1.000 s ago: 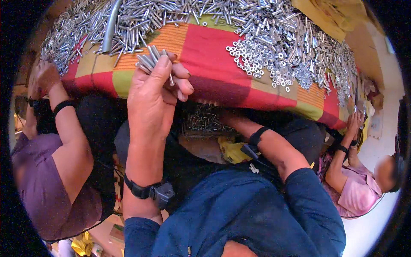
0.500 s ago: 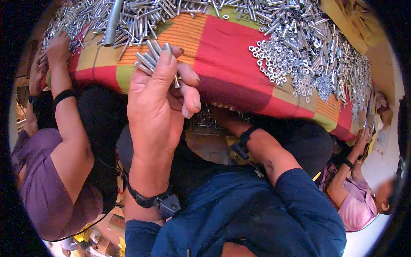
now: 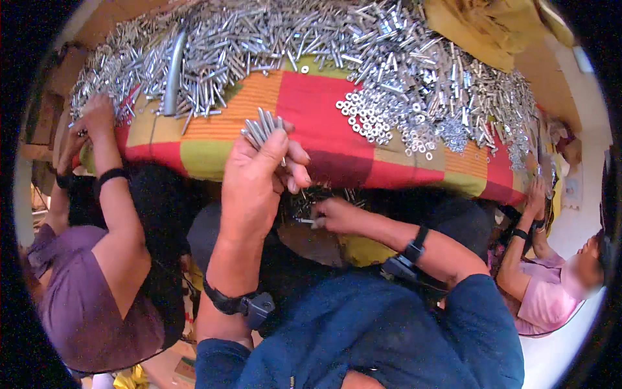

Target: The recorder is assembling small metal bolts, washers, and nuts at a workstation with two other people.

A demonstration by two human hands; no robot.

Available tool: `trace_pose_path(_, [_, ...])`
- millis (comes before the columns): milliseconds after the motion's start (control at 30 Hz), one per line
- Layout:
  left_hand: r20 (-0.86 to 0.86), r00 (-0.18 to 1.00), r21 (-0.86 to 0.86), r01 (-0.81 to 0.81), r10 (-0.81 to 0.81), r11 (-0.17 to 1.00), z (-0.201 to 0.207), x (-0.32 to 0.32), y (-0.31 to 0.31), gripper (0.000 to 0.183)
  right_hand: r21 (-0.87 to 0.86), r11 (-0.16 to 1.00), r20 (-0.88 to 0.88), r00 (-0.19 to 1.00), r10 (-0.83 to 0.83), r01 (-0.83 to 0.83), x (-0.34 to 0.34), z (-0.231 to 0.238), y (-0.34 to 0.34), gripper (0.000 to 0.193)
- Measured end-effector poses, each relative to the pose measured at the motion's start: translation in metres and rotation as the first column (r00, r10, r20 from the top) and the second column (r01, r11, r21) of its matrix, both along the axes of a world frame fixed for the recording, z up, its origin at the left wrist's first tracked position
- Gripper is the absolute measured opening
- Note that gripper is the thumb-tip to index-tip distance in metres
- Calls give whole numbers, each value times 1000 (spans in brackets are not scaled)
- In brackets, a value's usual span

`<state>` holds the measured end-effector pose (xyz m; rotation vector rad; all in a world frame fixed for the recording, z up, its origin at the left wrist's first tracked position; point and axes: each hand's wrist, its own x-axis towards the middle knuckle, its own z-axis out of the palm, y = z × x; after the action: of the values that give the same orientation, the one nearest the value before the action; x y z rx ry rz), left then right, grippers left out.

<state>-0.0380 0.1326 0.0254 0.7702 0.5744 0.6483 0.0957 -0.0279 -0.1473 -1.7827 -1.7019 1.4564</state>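
Note:
My left hand (image 3: 259,172) is raised in front of the cloth-covered table, thumb and fingers closed around a bunch of silver bolts (image 3: 261,129). Their shanks fan upward past the thumb. Lower and to the right, my right hand (image 3: 335,215) is below the table's front edge, its fingers pinched on a single bolt (image 3: 303,221) that points left. Behind that hand, more metal pieces (image 3: 321,194) lie in shadow under the edge.
A long heap of loose bolts (image 3: 259,39) covers the table's far side, with a metal tube (image 3: 173,74) on it. Nuts (image 3: 369,120) lie to the right on the checked cloth (image 3: 324,110). Co-workers (image 3: 97,279) sit left and right (image 3: 541,279), hands at the table.
My right hand has come out from under the table edge into view, pinching a bolt. My left hand keeps its bunch. The view has tilted, so the table appears lower.

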Motion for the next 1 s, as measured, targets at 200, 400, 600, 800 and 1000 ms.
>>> trace_pose_path(200, [-117,986,85,127,-116,988,-3,4,-11,21,177,980,-148,987,-65,91,45,176,6,20])
trace_pose_path(400, [-192,962,59,209,-194,976,-10,24,-21,24,498,837,-51,972,-230,225,94,224,27,15])
trace_pose_path(600, [-226,906,-5,366,-357,931,-16,50,-31,30,649,740,-81,983,-165,178,114,199,27,14])
trace_pose_path(800, [-234,856,32,481,-461,876,-15,71,-39,27,348,825,-348,878,-328,446,119,189,26,12])
trace_pose_path(1000, [-269,831,36,513,-486,857,-15,84,-44,25,560,722,-254,914,-317,406,128,178,18,15])
